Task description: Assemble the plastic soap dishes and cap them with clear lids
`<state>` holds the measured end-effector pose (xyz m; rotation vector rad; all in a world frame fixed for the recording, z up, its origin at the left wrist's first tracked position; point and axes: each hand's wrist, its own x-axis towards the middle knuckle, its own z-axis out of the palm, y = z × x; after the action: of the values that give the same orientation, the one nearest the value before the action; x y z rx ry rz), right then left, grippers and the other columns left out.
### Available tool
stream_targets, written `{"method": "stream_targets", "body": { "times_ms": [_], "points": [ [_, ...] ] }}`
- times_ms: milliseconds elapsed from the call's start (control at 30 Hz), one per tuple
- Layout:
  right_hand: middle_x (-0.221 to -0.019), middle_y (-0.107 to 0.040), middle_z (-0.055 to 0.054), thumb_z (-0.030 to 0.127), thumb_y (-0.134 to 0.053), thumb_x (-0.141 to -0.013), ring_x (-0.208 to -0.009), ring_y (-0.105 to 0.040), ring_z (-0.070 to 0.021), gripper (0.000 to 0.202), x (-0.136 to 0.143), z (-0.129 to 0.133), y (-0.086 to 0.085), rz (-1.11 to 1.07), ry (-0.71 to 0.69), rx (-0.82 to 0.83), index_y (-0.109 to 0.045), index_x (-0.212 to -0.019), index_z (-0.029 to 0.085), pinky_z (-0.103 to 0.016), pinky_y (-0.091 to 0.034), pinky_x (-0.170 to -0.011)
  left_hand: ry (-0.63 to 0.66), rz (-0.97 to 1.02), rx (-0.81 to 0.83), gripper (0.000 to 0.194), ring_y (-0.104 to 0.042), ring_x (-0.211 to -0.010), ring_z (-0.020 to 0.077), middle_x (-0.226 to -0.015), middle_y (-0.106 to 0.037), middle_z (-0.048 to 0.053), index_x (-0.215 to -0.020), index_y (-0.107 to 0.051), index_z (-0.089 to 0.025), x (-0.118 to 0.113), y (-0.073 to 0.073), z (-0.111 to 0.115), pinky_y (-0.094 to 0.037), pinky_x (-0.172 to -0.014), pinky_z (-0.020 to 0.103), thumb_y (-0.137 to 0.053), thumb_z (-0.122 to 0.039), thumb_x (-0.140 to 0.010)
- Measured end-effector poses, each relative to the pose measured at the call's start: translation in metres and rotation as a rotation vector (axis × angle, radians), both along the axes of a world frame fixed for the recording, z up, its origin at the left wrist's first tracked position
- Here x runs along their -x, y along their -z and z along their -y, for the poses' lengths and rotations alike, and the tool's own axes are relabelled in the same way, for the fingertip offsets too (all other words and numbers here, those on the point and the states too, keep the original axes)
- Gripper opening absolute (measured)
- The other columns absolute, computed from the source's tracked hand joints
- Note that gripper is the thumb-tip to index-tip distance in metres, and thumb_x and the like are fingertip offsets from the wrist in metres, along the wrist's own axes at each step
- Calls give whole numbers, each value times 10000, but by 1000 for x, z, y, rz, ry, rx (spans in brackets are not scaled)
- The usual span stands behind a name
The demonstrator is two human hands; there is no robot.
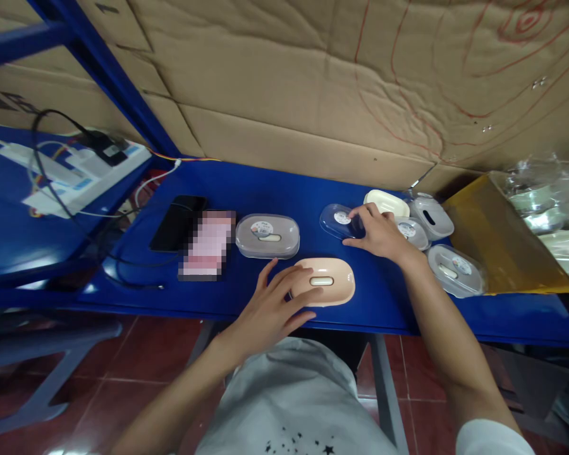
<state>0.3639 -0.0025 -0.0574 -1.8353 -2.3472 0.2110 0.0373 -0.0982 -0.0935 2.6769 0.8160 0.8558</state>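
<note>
My left hand (279, 300) rests with spread fingers over the left part of a peach oval soap dish (344, 287), which has a pale slot-shaped piece in its middle. With thumb and fingers, my right hand (379, 234) grips the right edge of a clear lid (334, 220) that bears a round white sticker. Left of the lid sits a greyish soap dish (287, 237) with a clear lid and a sticker on top. Just behind my right hand is a cream soap dish (393, 203), partly hidden.
Several more dishes stand at the right, among them a grey one (434, 217) and a lidded one (455, 270). Beside them is a cardboard box (483, 234) with plastic-wrapped items. A black phone (175, 224), a blurred pink patch and a power strip (90, 177) with cables lie left.
</note>
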Motion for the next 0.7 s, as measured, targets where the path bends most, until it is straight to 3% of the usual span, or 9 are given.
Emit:
{"method": "stream_targets", "body": {
  "times_ms": [100, 200, 333, 533, 700],
  "points": [
    [-1332, -618, -134, 567, -746, -943, -1275, -622, -388, 479, 6, 20, -7, -87, -62, -118, -555, -1257, 258, -597, -417, -1097, -60, 80, -45, 471, -563, -1446, 317, -1526, -594, 144, -1444, -596, -282, 4, -4, -2, -322, -1292, 612, -760, -323, -1005],
    [-1330, -633, -131, 608, -751, -952, -1298, -622, -360, 482, 18, 59, -11, -216, -218, -175, -556, -1235, 271, -542, -457, -1079, -92, 142, -68, 524, -523, -1483, 328, -1564, -543, 158, -1459, -567, -282, 7, -9, -6, -403, -1255, 574, -783, -356, -987],
    [-1262, -686, -112, 589, -793, -931, -1329, -639, -346, 461, 32, 101, -2, -318, -329, -224, -588, -1200, 276, -520, -502, -1074, -59, 95, -77, 535, -536, -1465, 315, -1544, -558, 153, -1444, -565, -270, 7, -11, -11, -435, -1235, 545, -773, -456, -987],
    [-1276, -687, -91, 543, -771, -960, -1375, -648, -320, 408, 32, 110, 20, -413, -369, -250, -612, -1236, 289, -515, -571, -1083, -66, -9, -85, 352, -627, -1338, 294, -1414, -652, 140, -1322, -623, -246, 10, -4, -9, -461, -1178, 534, -731, -404, -1027],
    [-1322, -681, -105, 454, -784, -970, -1470, -579, -311, 350, 31, 114, 26, -409, -412, -264, -644, -1227, 262, -499, -561, -1146, -100, -7, -111, 272, -673, -1239, 287, -1318, -707, 118, -1284, -643, -251, 10, -1, -3, -522, -1034, 479, -723, -323, -1034]
  ]
}}
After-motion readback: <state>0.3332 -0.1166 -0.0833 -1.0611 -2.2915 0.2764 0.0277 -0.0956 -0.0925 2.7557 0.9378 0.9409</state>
